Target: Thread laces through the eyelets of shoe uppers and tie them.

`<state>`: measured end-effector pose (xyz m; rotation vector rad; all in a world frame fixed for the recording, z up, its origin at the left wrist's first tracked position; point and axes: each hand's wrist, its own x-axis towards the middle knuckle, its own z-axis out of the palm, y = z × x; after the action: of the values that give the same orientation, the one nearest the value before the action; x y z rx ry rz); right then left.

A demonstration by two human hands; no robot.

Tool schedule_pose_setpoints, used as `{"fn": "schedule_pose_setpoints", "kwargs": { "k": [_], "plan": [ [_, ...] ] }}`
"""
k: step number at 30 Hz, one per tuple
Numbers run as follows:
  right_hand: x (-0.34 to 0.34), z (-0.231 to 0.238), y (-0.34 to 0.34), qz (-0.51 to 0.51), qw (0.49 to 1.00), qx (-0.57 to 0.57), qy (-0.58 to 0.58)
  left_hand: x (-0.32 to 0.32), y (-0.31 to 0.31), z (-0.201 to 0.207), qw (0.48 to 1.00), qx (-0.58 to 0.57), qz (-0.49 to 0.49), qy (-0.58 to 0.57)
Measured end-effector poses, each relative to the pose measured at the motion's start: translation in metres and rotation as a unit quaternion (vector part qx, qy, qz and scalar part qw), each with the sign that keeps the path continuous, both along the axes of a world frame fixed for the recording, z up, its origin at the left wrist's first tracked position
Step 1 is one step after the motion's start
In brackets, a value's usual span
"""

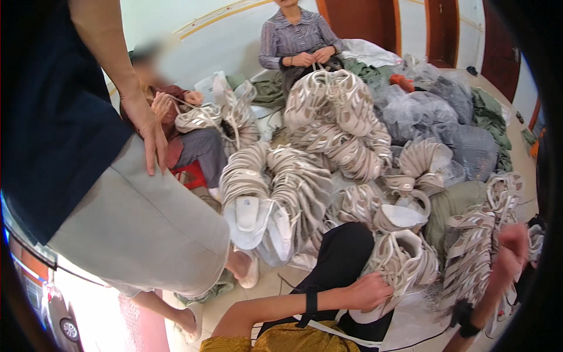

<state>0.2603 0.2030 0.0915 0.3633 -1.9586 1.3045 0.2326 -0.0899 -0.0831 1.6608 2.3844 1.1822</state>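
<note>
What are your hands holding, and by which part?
The left hand seems to pinch a beige shoe at its laced front; for the blurred right hand, I can't tell.

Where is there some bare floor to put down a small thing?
A small patch of tiled floor lies between the standing person's slipper and the black trouser leg; another lies right of the green bundles. Crowded: the middle, packed with shoes and grey plastic bags.

Left grip [369, 291] on shoe [402, 258], stacked shoes [244, 177]

Informal shoe workshop (tiled floor [525, 158], brown doors [362, 23]): heaped beige shoe parts [299, 182], plastic sacks [419, 114], people [299, 35] seated at handwork.
</note>
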Motion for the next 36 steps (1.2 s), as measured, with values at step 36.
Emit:
{"fn": "schedule_pose_setpoints", "kwargs": {
  "k": [36],
  "plan": [
    [-0.041,-0.032,0.028,-0.084,0.996,-0.043,-0.003,0.007,-0.001,-0.008,0.998,0.055,0.043,-0.001]
  ]
}}
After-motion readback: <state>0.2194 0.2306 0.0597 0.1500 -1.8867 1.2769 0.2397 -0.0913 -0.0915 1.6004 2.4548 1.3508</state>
